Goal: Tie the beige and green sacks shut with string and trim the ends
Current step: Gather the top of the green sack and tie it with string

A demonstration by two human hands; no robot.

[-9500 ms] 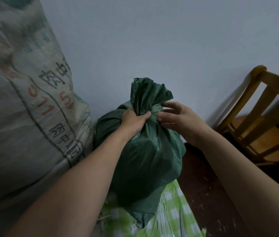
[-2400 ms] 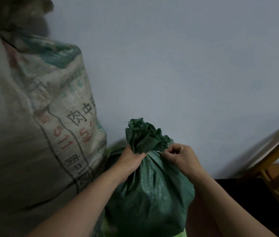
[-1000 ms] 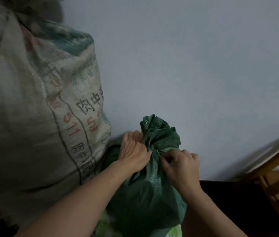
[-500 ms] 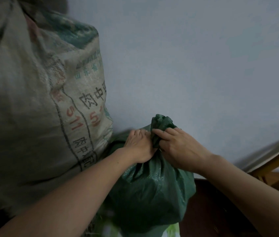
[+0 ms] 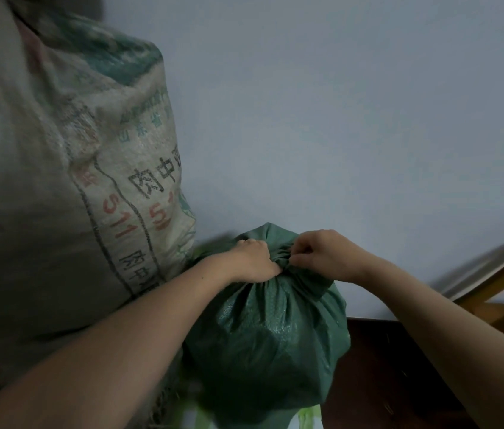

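A small green sack (image 5: 269,335) stands against the wall, its mouth gathered into a neck that is folded over and away from me. My left hand (image 5: 252,261) grips the left side of that neck with curled fingers. My right hand (image 5: 321,253) pinches the gathered fabric on the neck's right side. No string shows in the dim light. A tall beige sack (image 5: 59,181) with printed characters and red numbers towers at the left, touching the green sack.
A pale wall (image 5: 337,119) rises straight behind the sacks. A wooden chair (image 5: 498,289) stands at the right edge. Dark floor (image 5: 383,366) lies to the right of the green sack, and a green-and-white checked bag (image 5: 306,419) peeks out beneath it.
The upright tuft of the green sack's mouth has been pushed down and folded back. My right hand moved off the tuft's top to pinch the neck at its right side.
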